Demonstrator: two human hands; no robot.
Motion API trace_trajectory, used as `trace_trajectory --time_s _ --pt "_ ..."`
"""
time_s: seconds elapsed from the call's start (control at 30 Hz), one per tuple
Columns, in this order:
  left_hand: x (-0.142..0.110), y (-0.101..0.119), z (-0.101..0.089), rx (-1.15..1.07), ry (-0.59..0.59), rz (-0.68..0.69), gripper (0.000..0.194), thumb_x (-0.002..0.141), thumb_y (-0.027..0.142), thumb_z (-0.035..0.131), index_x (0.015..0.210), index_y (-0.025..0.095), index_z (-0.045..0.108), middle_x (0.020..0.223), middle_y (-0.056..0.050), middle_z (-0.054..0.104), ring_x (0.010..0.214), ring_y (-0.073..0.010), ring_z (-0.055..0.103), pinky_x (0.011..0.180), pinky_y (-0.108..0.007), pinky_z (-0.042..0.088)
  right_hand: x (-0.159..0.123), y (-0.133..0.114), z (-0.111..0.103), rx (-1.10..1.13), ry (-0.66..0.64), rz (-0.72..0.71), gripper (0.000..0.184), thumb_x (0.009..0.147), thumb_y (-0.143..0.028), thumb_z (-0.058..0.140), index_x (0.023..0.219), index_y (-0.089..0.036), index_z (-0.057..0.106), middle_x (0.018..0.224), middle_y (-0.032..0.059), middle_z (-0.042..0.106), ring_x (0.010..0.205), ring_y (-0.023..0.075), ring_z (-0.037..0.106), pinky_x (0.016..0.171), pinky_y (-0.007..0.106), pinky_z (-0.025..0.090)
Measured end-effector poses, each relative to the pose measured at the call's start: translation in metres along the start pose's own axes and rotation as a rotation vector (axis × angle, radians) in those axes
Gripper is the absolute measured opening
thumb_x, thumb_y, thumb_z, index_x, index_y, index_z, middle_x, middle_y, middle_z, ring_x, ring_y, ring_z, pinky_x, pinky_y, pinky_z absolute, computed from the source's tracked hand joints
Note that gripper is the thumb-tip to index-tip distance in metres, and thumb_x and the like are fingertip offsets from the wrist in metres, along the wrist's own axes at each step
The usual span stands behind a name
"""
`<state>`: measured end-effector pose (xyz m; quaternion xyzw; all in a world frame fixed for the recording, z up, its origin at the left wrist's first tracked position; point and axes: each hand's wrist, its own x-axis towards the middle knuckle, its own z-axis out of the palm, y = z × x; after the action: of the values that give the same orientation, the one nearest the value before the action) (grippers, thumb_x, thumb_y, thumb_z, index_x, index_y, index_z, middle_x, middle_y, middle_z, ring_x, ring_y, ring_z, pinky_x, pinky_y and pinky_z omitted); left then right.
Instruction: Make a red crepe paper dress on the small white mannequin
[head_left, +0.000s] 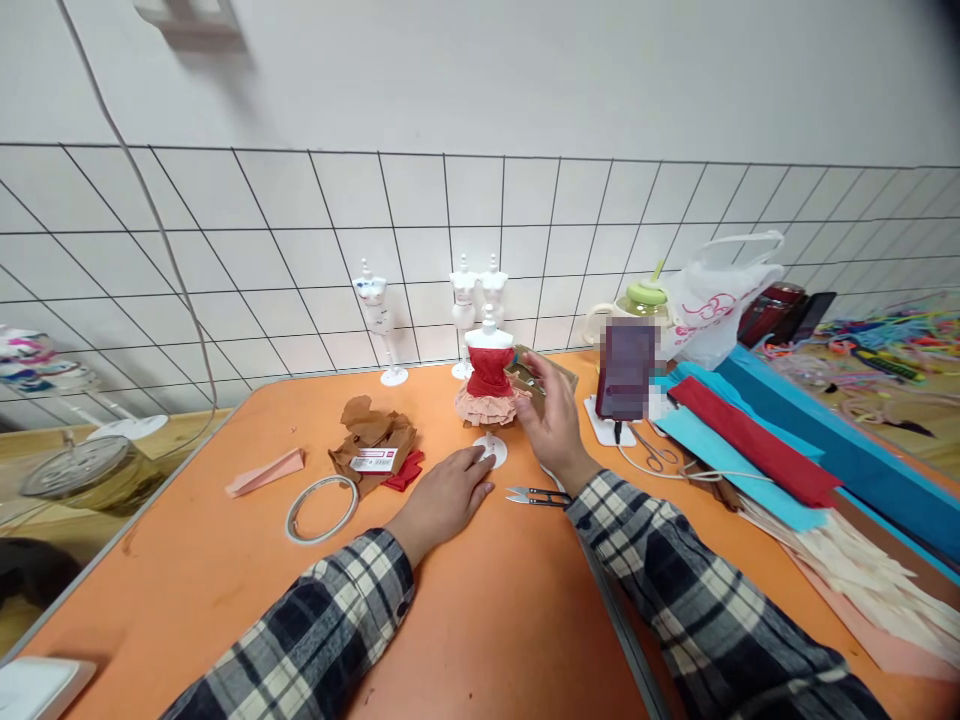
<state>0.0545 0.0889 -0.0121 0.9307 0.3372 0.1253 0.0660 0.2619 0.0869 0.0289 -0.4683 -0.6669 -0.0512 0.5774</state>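
Observation:
A small white dress-form mannequin [489, 328] stands upright in the middle of the orange table. It wears a red strapless bodice [490, 371] over a ruffled pink paper skirt [486, 405]. My left hand [446, 500] lies flat, its fingertips on the mannequin's round white base [493, 451]. Beside the skirt's right edge is my right hand [559, 425], thumb and fingers apart; its thumb reaches the ruffle, though I cannot tell whether it touches. Black-handled thread snips [537, 495] lie between my wrists. A ring of tape [322, 509] rests left of my left hand.
Crumpled brown paper [379, 430], a red scrap [406, 471] and a pink strip [265, 473] lie left. Several bare mannequins [463, 290] stand behind. On the right are a propped phone [626, 370], scissors [655, 455], red folded paper [757, 440] and a plastic bag [712, 310].

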Motion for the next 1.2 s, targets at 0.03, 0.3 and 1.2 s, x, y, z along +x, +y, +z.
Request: trace_trajectory --time_s 0.03,0.3,1.2 --pt "-0.001 0.000 0.000 -0.008 0.001 0.000 0.037 0.101 0.033 0.043 0.132 0.020 0.057 0.137 -0.013 0.058 0.121 -0.0280 0.059 0.100 -0.043 0.051 0.002 -0.006 0.002 0.030 -0.055 0.023 0.057 0.093 -0.040 0.055 0.144 -0.021 0.040 0.139 0.0138 0.056 0.127 0.0287 0.052 0.105 0.048 0.044" --pt "-0.006 0.001 0.000 -0.007 0.014 0.032 0.037 0.100 0.035 0.046 0.130 0.021 0.061 0.137 -0.013 0.059 0.119 -0.0281 0.060 0.099 -0.042 0.052 0.008 -0.022 0.003 0.019 -0.108 0.147 0.038 0.081 -0.028 0.070 0.119 -0.023 0.065 0.107 0.0094 0.069 0.104 0.0284 0.061 0.090 0.046 0.051" --pt "-0.010 0.025 0.002 0.070 -0.024 0.058 0.043 0.096 0.049 0.049 0.126 0.021 0.062 0.107 -0.013 0.061 0.095 -0.0292 0.058 0.081 -0.044 0.050 0.010 -0.019 0.001 0.046 -0.188 0.072 0.017 0.082 -0.033 0.067 0.096 -0.024 0.064 0.085 0.0022 0.067 0.093 0.0261 0.061 0.118 0.059 0.023"
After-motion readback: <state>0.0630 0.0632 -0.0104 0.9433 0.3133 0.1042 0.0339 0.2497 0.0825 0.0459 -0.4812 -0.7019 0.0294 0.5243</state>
